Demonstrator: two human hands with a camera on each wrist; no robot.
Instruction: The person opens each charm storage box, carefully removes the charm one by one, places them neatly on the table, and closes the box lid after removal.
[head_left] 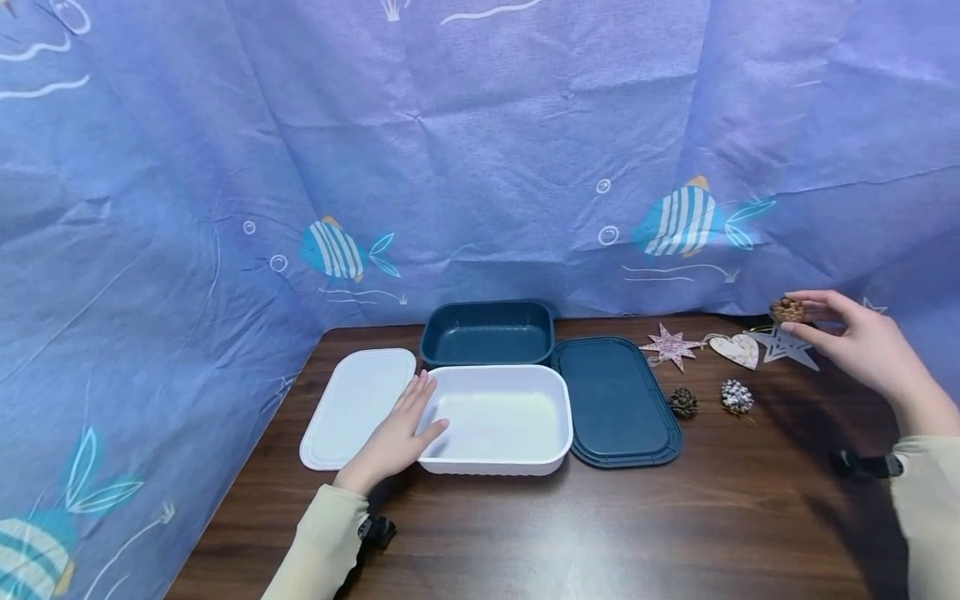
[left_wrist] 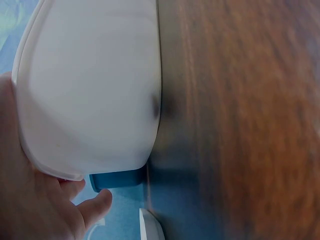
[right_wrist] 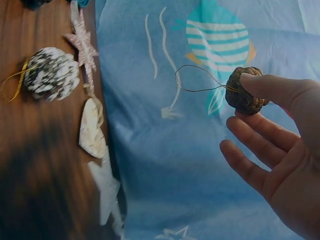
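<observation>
My right hand pinches a brown pine cone between thumb and fingertips, raised above the silver star at the table's far right. In the right wrist view a thin gold loop hangs off the pine cone, and the lower fingers are free of it. My left hand rests with extended fingers on the left rim of the white box. The left wrist view shows that hand beside the box's white wall, its thumb and fingers loosely spread.
A white lid lies left of the white box, a dark blue lid right of it. Behind stands a dark blue box. A pink star, a white heart, a dark pine cone and a frosted pine cone lie rightward.
</observation>
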